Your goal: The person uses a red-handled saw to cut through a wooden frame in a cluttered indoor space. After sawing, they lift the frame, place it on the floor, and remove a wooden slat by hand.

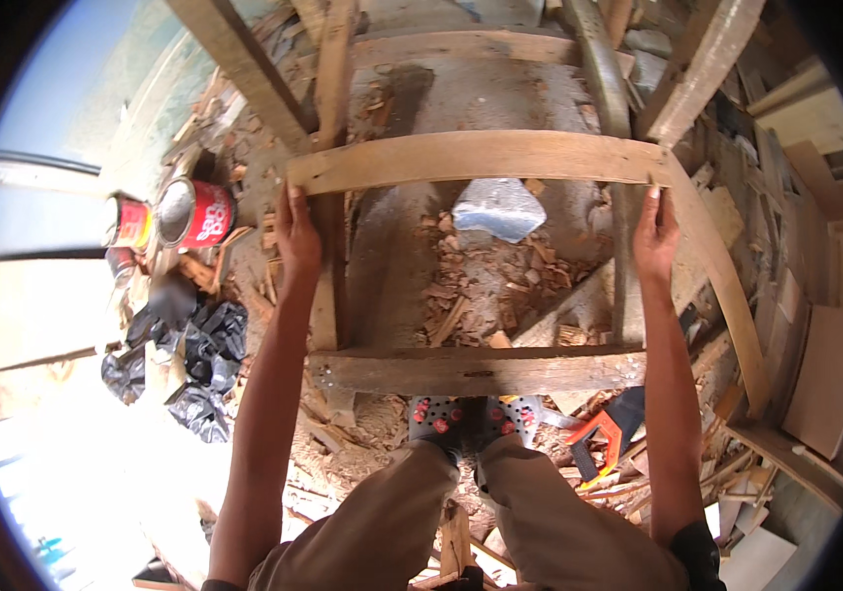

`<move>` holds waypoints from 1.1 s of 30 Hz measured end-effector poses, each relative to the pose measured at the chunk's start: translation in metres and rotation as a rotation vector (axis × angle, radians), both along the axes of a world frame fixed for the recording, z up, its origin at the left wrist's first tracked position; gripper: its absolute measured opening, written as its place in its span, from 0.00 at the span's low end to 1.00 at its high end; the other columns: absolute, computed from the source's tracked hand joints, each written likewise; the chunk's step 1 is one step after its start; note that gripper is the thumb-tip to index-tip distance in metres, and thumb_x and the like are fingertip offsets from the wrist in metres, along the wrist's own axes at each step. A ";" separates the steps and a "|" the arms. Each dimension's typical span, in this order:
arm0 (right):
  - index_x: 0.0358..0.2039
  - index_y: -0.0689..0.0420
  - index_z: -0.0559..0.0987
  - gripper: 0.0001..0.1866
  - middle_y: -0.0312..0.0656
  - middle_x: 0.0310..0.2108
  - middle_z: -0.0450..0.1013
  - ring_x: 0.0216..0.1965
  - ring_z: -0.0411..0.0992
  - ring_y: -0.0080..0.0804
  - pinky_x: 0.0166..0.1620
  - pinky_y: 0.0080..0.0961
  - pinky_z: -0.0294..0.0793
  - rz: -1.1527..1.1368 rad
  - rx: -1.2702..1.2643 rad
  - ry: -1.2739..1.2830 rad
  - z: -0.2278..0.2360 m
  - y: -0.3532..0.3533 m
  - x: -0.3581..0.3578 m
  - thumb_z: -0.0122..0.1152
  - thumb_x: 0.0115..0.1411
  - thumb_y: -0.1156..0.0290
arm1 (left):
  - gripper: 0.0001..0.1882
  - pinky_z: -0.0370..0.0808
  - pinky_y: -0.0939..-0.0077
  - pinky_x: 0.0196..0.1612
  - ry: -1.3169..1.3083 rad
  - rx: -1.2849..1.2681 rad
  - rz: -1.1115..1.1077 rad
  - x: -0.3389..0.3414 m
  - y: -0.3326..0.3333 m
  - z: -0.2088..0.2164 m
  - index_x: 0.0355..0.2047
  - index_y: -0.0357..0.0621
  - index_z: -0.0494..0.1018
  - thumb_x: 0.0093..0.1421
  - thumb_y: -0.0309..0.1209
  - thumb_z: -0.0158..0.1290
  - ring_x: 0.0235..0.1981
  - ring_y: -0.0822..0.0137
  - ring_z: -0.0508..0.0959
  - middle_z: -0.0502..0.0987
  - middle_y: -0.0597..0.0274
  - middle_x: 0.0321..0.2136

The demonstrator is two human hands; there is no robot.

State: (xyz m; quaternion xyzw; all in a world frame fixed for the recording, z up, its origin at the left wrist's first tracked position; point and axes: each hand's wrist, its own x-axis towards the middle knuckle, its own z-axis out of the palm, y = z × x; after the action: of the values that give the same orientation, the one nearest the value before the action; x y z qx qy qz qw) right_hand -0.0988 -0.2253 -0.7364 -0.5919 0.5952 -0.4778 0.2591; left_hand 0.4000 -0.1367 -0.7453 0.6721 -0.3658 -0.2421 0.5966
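Note:
A pale wooden board (481, 158) lies crosswise over a rough wooden frame, reaching from one upright side to the other. My left hand (297, 236) is at the board's left end, thumb and fingers closed against its lower edge and the frame. At the opposite end, my right hand (655, 241) grips in the same manner, its thumb pointing up along the board's corner. Both arms are stretched forward. Nearer to me, a darker crosspiece (481, 371) joins the frame's sides low down, just beyond my shoes (436, 416). The undersides of both hands are hidden.
A handsaw (599, 443) with an orange and black handle lies right of my feet. Two red-labelled cans (210, 215) and a black plastic bag (215, 345) sit at left. A greyish block (500, 209) and wood scraps (471, 300) litter the floor; boards (820, 369) lean at right.

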 end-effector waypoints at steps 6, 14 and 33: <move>0.66 0.68 0.60 0.43 0.63 0.63 0.61 0.67 0.58 0.52 0.66 0.36 0.58 -0.081 0.144 0.136 0.015 0.007 0.014 0.43 0.68 0.39 | 0.25 0.69 0.73 0.51 0.019 0.002 0.040 -0.006 0.005 0.015 0.56 0.38 0.71 0.72 0.47 0.43 0.47 0.70 0.72 0.75 0.61 0.46; 0.65 0.69 0.61 0.41 0.64 0.62 0.62 0.67 0.58 0.52 0.66 0.37 0.58 -0.071 0.082 0.135 0.020 0.007 0.019 0.45 0.68 0.42 | 0.24 0.69 0.74 0.44 -0.090 -0.026 0.070 -0.006 0.011 0.013 0.48 0.34 0.73 0.72 0.45 0.43 0.39 0.71 0.71 0.76 0.60 0.37; 0.63 0.68 0.65 0.37 0.63 0.55 0.70 0.60 0.68 0.54 0.58 0.36 0.67 -0.164 -0.025 0.235 0.018 0.007 0.022 0.48 0.69 0.46 | 0.29 0.70 0.69 0.46 -0.263 0.014 0.047 -0.009 -0.002 0.015 0.54 0.35 0.70 0.72 0.50 0.39 0.41 0.62 0.75 0.77 0.50 0.41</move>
State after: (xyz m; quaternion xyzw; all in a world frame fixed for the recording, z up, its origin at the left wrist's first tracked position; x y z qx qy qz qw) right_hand -0.0763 -0.2187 -0.7185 -0.5963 0.6618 -0.4322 0.1405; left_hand 0.3914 -0.1384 -0.7299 0.7105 -0.4234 -0.1402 0.5443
